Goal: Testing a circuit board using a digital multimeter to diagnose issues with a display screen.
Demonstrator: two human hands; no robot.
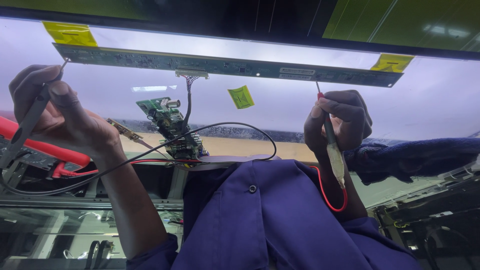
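You are pinching the black probe (30, 117) in your left hand (52, 107) | right hand (340, 120) gripping the red probe (330, 145) | keep both tips steady on the long circuit strip (225, 65), hands well apart.

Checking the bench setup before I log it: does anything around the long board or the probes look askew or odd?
The small green circuit board looks odd: it sits tilted, resting loose near the panel's lower edge, tethered by a thin cable to the long strip board. A yellow tape piece is stuck crooked on the lit panel.
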